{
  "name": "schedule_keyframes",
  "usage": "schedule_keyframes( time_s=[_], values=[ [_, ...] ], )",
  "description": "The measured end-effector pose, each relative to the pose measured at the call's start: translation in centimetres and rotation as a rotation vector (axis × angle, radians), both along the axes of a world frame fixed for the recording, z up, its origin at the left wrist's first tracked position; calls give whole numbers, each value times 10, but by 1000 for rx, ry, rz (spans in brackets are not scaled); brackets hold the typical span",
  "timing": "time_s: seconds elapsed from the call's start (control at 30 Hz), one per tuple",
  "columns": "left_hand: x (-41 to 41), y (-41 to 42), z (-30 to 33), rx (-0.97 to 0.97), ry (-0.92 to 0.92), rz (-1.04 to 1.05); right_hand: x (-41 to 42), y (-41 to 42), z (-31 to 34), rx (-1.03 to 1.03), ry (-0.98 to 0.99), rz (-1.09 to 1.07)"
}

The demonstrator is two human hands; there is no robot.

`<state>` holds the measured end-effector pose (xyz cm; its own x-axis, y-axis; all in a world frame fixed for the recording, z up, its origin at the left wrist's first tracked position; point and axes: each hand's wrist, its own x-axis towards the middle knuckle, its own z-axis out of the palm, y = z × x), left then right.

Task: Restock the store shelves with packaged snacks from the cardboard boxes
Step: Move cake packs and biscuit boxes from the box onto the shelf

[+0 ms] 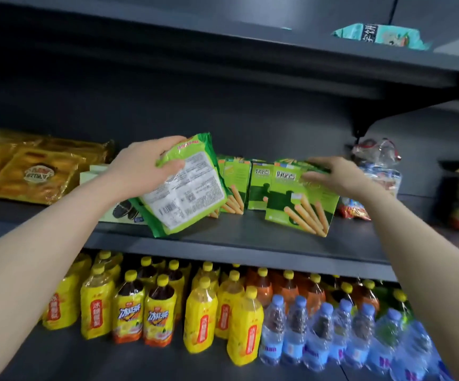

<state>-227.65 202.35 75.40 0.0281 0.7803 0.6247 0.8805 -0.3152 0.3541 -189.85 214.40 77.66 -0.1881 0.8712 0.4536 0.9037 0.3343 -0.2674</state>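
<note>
a shop: dark shelves stocked with rows of bottled drinks and snack packets

Matt dark grey metal shelf. Glossy green plastic bag with a white printed back. Smooth green cardboard boxes. Shiny gold foil packs. Clear plastic bottles in glossy shrink wrap.

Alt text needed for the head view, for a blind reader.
The left hand grips a green plastic snack bag over a dark grey metal shelf, while the right hand rests on a green biscuit-stick box.
</note>
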Motion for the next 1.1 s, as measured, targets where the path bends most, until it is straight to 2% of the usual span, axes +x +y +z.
schedule_keyframes(
  time_s=[0.1,0.2,0.3,0.4,0.43,0.47,0.5,0.57,0.6,0.63,0.7,0.8,0.87,0.93,1.0,1.1],
  values=[
    [5,9,0,-32,-8,15,-11,47,-8,-97,34,35],
    [14,17,1,-57,-23,10,-18,85,-15,-48,42,78],
    [26,27,6,-70,-13,-26,-21,104,-20,138,0,96],
    [52,36,14,-41,33,-155,-19,92,-23,405,103,100],
    [65,38,15,3,73,-195,-19,80,-23,419,141,99],
    [79,41,17,77,132,-229,-21,68,-22,325,203,123],
    [92,45,17,169,198,-256,-23,55,-21,135,297,169],
    [114,53,17,337,297,-300,-22,36,-18,-394,584,301],
    [121,58,16,396,338,-313,-18,29,-16,-594,720,368],
    [127,62,13,443,381,-320,-12,27,-15,-695,818,428],
    [136,69,6,501,471,-313,0,25,-15,-695,896,501],
    [137,84,-6,507,578,-230,17,27,-20,-543,907,538],
    [129,92,-9,506,509,-153,31,27,-21,-461,891,536],
    [121,96,-7,439,339,-62,42,23,-20,-402,850,549],
    [122,95,-3,247,162,-39,49,21,-21,-369,851,571],
    [141,96,2,-142,-100,-188,51,20,-25,-355,896,600]
  ],
)
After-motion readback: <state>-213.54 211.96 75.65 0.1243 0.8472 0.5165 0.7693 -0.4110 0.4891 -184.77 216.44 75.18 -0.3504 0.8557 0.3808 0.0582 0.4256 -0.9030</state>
